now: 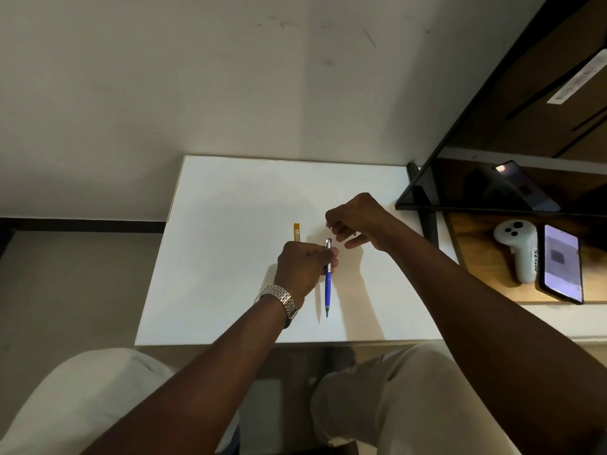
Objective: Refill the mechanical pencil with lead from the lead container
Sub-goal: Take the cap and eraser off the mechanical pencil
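**Q:** What does the left hand [303, 264] hold, and how?

**A:** Its fingers are curled closed around the upper barrel of a slim mechanical pencil with a blue body and a silver metal top section [327, 277]. The pencil stands nearly upright over the white rectangular tabletop [230, 257], tip pointing down toward the near edge and silver end uppermost, just above the knuckles. A silver metal link-bracelet watch [279, 298] sits on that wrist.

**Q:** And the right hand [358, 221]?

**A:** It hovers just beyond and to the right of the pencil's silver end, close to it but not touching. The thumb and forefinger are pinched together while the remaining fingers hang loosely curled. A tiny dark speck shows beside the fingers; whether the pinch encloses anything cannot be told.

**Q:** Where is the lead container?

**A:** A narrow orange-yellow lead case [297, 232] lies flat on the tabletop, just beyond the left hand's knuckles and to the left of the pencil, apart from both hands.

**Q:** What lies outside the working area?

**A:** To the right, a brown wooden surface [473, 244] carries a white handheld controller with dark buttons [519, 251] and, just beside it, a black-framed smartphone with a lit screen [562, 262]. A dark flat monitor panel [492, 182] leans above them.
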The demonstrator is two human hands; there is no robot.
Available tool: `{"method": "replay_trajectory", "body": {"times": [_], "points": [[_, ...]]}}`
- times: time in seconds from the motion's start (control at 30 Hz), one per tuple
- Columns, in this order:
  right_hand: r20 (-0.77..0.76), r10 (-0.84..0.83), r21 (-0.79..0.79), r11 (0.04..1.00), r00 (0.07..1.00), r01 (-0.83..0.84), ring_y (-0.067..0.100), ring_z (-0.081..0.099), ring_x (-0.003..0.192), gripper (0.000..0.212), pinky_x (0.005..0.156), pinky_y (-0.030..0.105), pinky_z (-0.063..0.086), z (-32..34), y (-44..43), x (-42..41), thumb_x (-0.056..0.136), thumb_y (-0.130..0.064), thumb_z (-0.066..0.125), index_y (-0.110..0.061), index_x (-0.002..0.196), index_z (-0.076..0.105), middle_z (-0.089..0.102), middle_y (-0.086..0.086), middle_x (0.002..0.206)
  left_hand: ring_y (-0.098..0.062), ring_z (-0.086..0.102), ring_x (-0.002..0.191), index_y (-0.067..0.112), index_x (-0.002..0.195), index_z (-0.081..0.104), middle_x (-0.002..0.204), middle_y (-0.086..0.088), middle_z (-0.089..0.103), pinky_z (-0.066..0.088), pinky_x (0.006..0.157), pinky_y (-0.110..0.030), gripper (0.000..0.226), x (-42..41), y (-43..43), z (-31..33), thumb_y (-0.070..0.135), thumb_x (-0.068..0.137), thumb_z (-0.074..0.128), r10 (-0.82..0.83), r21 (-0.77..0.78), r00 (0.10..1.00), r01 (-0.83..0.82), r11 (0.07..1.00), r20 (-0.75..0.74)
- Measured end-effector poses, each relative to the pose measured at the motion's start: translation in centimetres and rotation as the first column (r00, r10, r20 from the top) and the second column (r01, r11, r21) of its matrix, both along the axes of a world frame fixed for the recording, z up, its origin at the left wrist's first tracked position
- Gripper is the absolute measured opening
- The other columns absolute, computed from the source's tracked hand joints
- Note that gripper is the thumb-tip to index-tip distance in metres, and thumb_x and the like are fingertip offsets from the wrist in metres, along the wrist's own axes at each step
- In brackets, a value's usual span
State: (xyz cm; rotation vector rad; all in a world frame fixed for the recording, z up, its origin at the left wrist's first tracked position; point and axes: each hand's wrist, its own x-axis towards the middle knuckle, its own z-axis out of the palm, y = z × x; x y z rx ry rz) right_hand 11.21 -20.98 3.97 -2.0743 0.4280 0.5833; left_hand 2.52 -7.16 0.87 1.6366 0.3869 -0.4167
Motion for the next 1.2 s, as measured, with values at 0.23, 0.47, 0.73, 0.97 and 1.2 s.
{"method": "replay_trajectory", "body": {"times": [0.23,0.47,0.73,0.97,1.2], "points": [[0.017,0.004,-0.236,0.972,1.0,0.0,0.022,0.067,0.058,0.012,0.058,0.03,0.058,-1.7,-1.7,1.1,0.078,-0.012,0.076,-0.001,0.076,0.073,0.075,0.012,0.075,-0.038,0.079,0.093,0.002,0.092,0.08,0.097,-0.02,0.082,0.059,0.104,-0.049,0.02,-0.3,-0.2,-0.7,0.021,0.096,0.076,0.013,-0.015,1.0,-0.013,1.0,-0.01],[0.042,0.046,-0.366,0.93,0.998,-0.027,0.033,0.078,0.073,0.021,0.076,0.041,0.064,-2.5,-1.6,1.3,0.07,-0.015,0.077,0.002,0.083,0.078,0.081,0.015,0.082,-0.038,0.079,0.094,-0.001,0.098,0.081,0.098,-0.022,0.081,0.061,0.1,-0.044,0.022,-0.4,-0.2,-0.9,0.02,0.095,0.076,-0.003,-0.036,1.0,0.002,0.999,-0.01],[0.141,-0.149,-0.203,0.963,0.979,0.176,0.024,0.066,0.053,0.017,0.051,0.027,0.052,-0.9,-1.7,-0.9,0.078,-0.014,0.08,0.002,0.076,0.075,0.076,0.016,0.074,-0.035,0.08,0.094,0.004,0.092,0.081,0.097,-0.018,0.082,0.051,0.056,-0.01,0.017,-0.4,-0.1,-1.2,0.021,0.095,0.077,0.013,-0.054,0.999,-0.015,0.998,-0.047],[0.119,-0.229,0.035,0.973,0.966,0.226,0.015,0.078,0.058,0.014,0.051,0.033,0.063,-2.2,-0.5,-10.5,0.087,-0.018,0.073,-0.013,0.074,0.078,0.078,0.003,0.067,-0.04,0.078,0.092,-0.002,0.105,0.081,0.099,-0.025,0.08,0.064,0.076,-0.036,0.022,-0.5,-0.1,-1.2,0.015,0.092,0.08,0.005,-0.067,0.999,-0.008,0.998,-0.04],[0.106,-0.106,-0.101,0.988,0.989,0.117,0.028,0.079,0.067,0.017,0.063,0.04,0.068,-3.3,0.3,-11.9,0.081,-0.024,0.088,-0.008,0.084,0.083,0.08,0.011,0.078,-0.047,0.077,0.098,-0.004,0.108,0.08,0.102,-0.026,0.08,0.064,0.091,-0.055,0.026,0.5,-0.4,-0.4,0.014,0.09,0.082,0.059,-0.098,0.997,-0.063,0.993,-0.045]]}}
